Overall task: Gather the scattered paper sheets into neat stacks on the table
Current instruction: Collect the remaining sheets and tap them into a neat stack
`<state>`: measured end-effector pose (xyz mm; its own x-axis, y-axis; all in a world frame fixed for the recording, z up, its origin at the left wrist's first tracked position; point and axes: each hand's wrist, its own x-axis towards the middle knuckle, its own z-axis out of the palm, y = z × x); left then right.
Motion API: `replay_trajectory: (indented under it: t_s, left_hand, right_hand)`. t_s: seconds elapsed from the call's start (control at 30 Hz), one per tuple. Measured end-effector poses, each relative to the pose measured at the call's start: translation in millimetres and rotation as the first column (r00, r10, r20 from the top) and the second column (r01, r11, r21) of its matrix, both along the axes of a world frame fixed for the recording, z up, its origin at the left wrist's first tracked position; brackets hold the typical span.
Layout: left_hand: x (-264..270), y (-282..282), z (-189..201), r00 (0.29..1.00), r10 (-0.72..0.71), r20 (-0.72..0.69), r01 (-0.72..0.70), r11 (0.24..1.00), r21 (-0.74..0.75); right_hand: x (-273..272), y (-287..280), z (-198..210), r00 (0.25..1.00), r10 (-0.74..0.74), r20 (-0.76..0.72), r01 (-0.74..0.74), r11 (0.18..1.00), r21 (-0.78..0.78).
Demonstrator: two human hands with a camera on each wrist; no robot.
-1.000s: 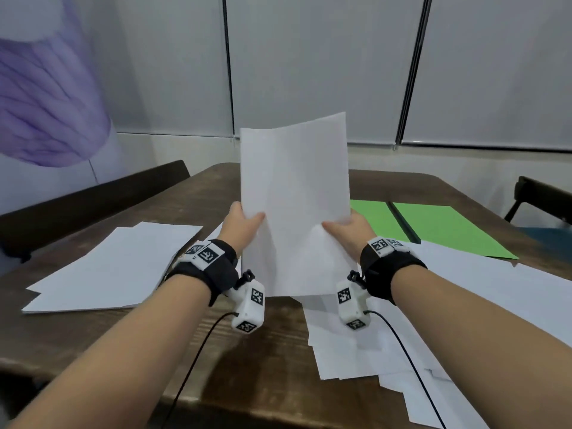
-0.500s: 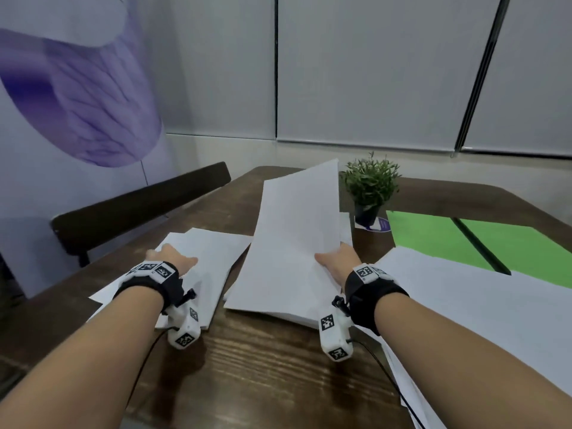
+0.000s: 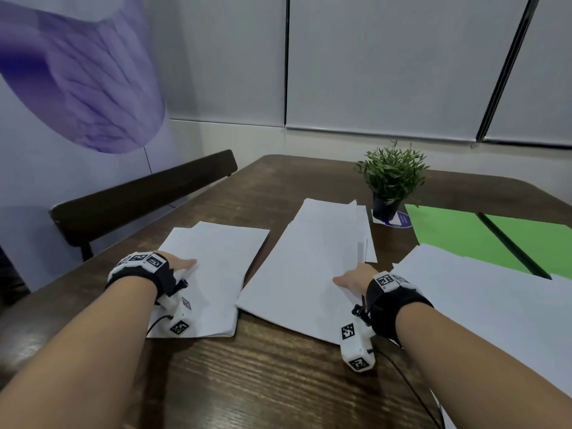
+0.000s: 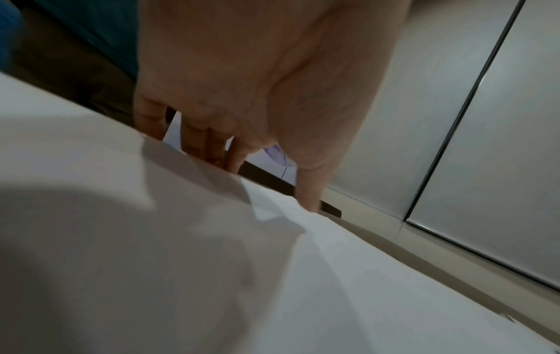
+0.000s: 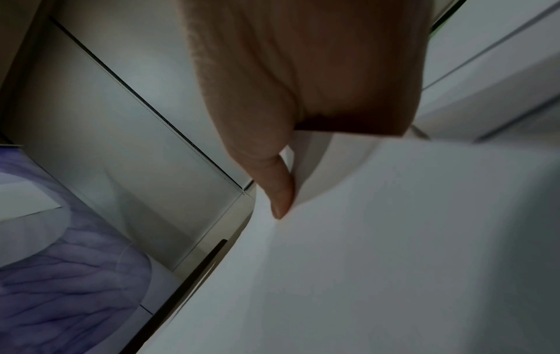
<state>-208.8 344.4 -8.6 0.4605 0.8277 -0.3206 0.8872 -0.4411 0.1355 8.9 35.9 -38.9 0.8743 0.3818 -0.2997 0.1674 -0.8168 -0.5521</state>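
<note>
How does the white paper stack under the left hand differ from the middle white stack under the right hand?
The left stack lies flat, fairly squared, under the left hand. The middle stack is looser: sheets jut out at its far right, and the right hand lifts its right edge. Both are plain white paper on the wooden table.

right hand (image 5: 303, 83) fingers hidden under paper stack (image 5: 394, 239), wrist views blurred

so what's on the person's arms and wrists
Bare forearms, no sleeves. Each wrist wears a black band topped with white blocks bearing black-and-white square markers. A white camera module hangs under each wrist, marker-tagged too, with a thin black cable trailing back.
</note>
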Motion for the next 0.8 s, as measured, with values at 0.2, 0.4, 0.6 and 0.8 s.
replay_trajectory:
  t_s: [0.2,0.4,0.6,0.8]
  left_hand:
    - [6.4,61.4,-26.4,0.989,-0.099,-0.107,0.112,0.986,0.121]
    - [7.7,60.8,-27.8,0.991,-0.063,-0.122,0.084,0.980,0.179]
    - [1.0,35.2,-8.1,0.995,-0.091,0.037,0.086,0.990,0.114]
    - [16.0,9.1,34.4,0.869,-0.147,0.472,-0.013,0.948,0.319]
  right_hand:
    - [2.9,0.8,-0.9,0.999,0.031,-0.017,-0.032,0.999,-0.035]
    - [0.7,1.3,0.9,0.999,0.038,-0.022,-0.039,0.998,-0.051]
    - [-1.9,1.2,5.2,0.998,0.062,0.003,-0.061,0.993,-0.103]
    - [-2.7,0.2,3.1,0.995,0.099,-0.001,-0.099,0.992,-0.079]
